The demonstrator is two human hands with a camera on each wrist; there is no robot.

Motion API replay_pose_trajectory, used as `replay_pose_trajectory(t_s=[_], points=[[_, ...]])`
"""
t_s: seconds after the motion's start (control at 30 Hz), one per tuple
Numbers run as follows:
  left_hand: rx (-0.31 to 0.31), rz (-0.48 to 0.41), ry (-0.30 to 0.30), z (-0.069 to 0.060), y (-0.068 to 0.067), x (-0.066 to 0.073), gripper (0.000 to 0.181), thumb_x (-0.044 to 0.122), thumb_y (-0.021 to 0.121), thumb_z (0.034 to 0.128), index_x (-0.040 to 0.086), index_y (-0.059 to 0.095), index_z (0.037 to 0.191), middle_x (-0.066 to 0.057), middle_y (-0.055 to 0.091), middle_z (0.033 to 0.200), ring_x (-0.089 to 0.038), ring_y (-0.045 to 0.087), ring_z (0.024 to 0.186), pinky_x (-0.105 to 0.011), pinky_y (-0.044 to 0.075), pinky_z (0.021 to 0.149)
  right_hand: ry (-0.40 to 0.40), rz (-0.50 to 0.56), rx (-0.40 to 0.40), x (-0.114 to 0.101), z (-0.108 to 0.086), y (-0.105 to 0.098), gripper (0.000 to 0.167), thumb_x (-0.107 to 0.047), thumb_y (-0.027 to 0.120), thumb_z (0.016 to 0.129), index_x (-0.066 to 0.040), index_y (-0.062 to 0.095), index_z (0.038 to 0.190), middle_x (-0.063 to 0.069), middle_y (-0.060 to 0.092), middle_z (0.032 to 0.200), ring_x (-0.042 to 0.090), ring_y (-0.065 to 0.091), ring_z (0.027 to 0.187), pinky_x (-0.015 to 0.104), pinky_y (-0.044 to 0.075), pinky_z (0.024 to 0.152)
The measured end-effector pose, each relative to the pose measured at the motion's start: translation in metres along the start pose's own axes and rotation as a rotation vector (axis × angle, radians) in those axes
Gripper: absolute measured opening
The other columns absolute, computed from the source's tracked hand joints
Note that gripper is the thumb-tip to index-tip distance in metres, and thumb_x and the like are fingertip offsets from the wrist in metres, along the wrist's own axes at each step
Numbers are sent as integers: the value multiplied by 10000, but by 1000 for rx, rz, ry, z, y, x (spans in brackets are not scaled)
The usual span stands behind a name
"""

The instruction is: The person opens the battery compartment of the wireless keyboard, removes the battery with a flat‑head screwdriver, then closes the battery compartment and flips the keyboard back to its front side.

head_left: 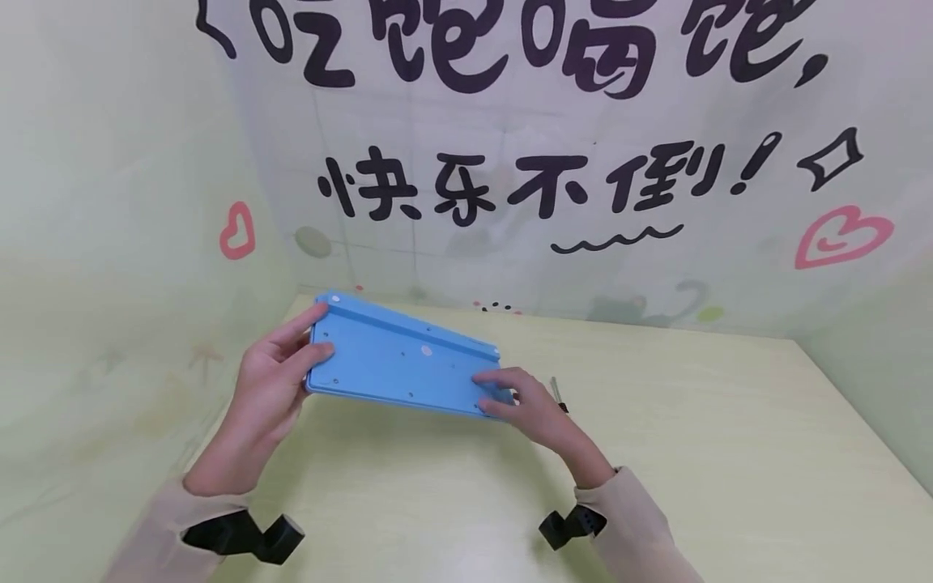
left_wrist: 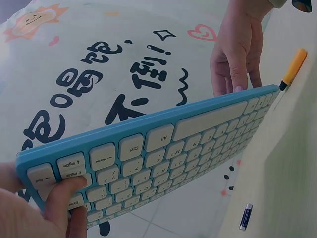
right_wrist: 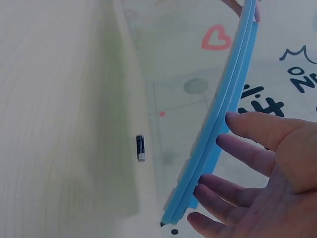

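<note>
A blue keyboard (head_left: 394, 356) is held tilted above the table, its bare blue underside facing the head camera. White keys cover its other side in the left wrist view. My left hand (head_left: 273, 372) grips one end, with fingers on the key side (left_wrist: 64, 198) and the thumb on the underside. My right hand (head_left: 528, 405) is at the other end. Seen in the right wrist view, its fingers (right_wrist: 247, 153) are spread and fairly straight, their tips at the blue underside and edge; firm contact is hard to tell.
A small dark battery (left_wrist: 246, 216) lies on the table near the back wall. A screwdriver with an orange handle (left_wrist: 295, 67) lies on the table beyond the right end of the keyboard. Printed sheeting (head_left: 452, 267) stands behind and at both sides of the pale table (head_left: 692, 421).
</note>
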State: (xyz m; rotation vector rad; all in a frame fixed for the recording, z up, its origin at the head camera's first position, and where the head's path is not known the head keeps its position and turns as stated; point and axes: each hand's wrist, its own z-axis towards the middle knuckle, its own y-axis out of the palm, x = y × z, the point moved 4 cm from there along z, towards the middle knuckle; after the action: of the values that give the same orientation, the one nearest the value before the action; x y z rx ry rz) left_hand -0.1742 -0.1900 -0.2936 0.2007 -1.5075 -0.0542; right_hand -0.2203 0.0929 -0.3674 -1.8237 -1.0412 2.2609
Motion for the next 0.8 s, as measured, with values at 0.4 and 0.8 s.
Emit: replay_pose_trajectory(t_s=[0.4, 0.8], points=[[24, -9, -50, 3, 12, 0, 568, 71, 595, 887, 144, 366, 1402, -143, 360, 1195, -275, 425, 1094, -282, 481, 788, -170, -167, 5, -29, 7, 21, 582, -155, 769, 744, -108, 543, 1279, 110, 478, 1241, 282, 429, 1163, 441, 411, 898], [-40, -12, -53, 11, 36, 1, 545, 71, 604, 881, 145, 411, 1385, -157, 357, 1248, -283, 442, 1060, -281, 503, 769, -235, -487, 51, -45, 10, 24, 650, -243, 740, 768, -169, 467, 1353, 123, 513, 1230, 234, 536, 1038, 359, 490, 774]])
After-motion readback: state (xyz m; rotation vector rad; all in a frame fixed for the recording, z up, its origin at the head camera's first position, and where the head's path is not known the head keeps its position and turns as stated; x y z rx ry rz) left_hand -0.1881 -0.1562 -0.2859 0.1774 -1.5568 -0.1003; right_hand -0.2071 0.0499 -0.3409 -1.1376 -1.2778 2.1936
